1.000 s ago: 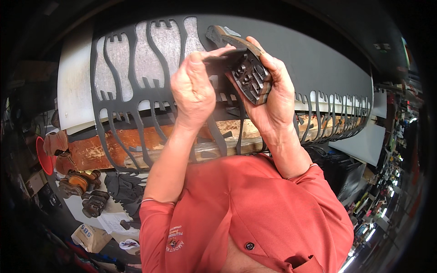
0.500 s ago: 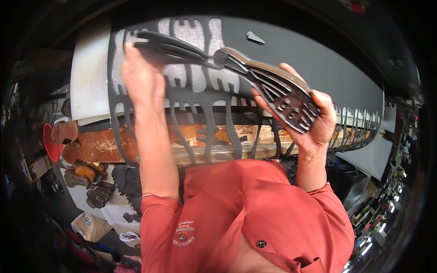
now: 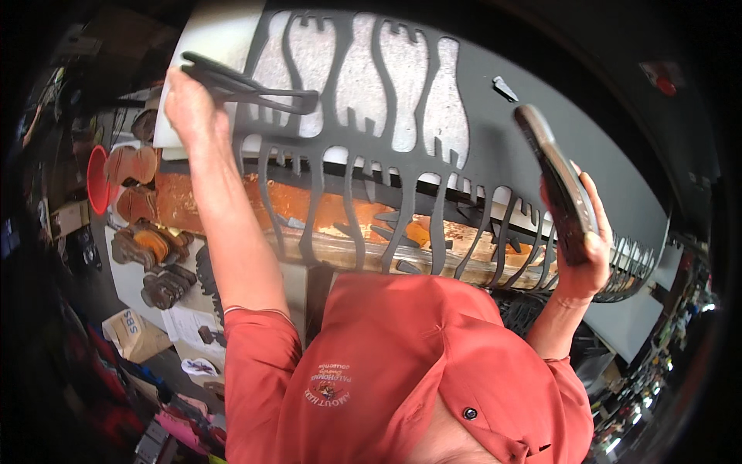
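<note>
— What's over at the far left?

— A red funnel-like thing [image 3: 98, 179] and a few brown shoe soles [image 3: 131, 165] on the cluttered bench, with a cardboard box [image 3: 133, 334] lower down.

— And the left hand [image 3: 188, 108]?

— Raised, fingers closed round a thin dark cut-out strip [image 3: 251, 85], which it holds against the top left part of the dark sheet [image 3: 495, 147].

— That sheet?

— Wide and dark grey, spread across a pale table, with sole-shaped holes cut from it (the pale surface shows through them). A small dark scrap [image 3: 504, 87] lies on its uncut part.

— The right hand [image 3: 587, 247]?

— Well apart from the left, over the sheet's right side, gripping a dark sole-shaped piece [image 3: 558, 182] edge-on, upright.
</note>
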Demonstrator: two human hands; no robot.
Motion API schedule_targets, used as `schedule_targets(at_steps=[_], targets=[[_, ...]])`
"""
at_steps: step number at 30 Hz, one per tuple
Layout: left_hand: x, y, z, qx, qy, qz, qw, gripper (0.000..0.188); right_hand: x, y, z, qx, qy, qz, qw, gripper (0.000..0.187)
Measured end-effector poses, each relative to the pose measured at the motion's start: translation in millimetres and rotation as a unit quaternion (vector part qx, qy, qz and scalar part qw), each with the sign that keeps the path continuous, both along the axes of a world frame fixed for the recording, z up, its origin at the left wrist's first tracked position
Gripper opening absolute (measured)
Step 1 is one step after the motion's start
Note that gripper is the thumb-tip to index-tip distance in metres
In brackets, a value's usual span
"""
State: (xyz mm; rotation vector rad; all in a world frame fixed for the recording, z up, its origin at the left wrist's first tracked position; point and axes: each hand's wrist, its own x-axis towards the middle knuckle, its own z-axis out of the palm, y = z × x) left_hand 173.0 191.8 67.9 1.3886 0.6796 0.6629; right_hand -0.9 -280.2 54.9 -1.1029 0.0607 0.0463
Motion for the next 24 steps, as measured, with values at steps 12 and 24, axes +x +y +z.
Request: schedule_targets(at_steps=[12, 24], targets=[[-172, 136, 13, 0.217, 0.071, 0.113, 0.967, 0.048, 23, 32, -73, -0.607, -0.103, -0.053, 0.786, 0.076], [-353, 216, -88, 0.431, 0.414, 0.227, 0.769, 0.047, 29, 31, -66, -0.641, -0.044, -0.086, 0.762, 0.069]])
